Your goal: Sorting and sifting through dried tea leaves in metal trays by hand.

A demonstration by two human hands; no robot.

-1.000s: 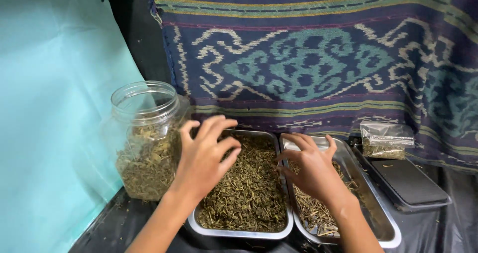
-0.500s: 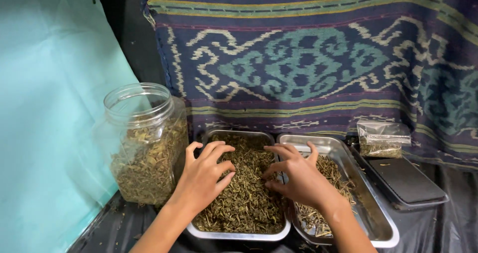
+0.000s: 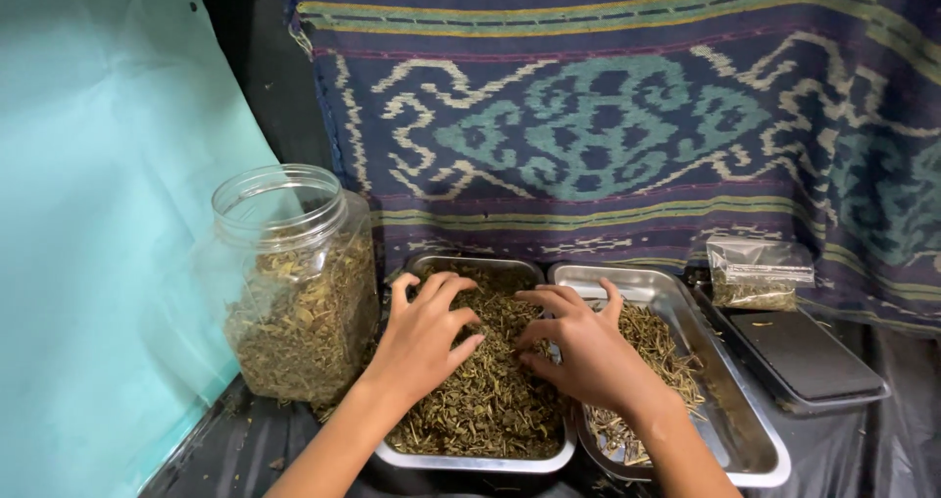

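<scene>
Two steel trays sit side by side in front of me. The left tray is full of dried green-brown leaves; the right tray holds a thinner layer of dry stalks. My left hand rests palm down on the leaves in the left tray, fingers spread. My right hand reaches across the shared rims, its fingertips bent down into the leaves of the left tray. Whether the right fingers pinch anything is hidden.
A clear plastic jar, open and mostly full of dried leaves, stands left of the trays. At the right lie a dark flat scale and a small clear bag of leaves. A patterned woven cloth hangs behind; a teal sheet is at left.
My left hand came down from beside the jar onto the leaves in the left tray. My right hand moved left from the right tray to the left tray's leaves.
</scene>
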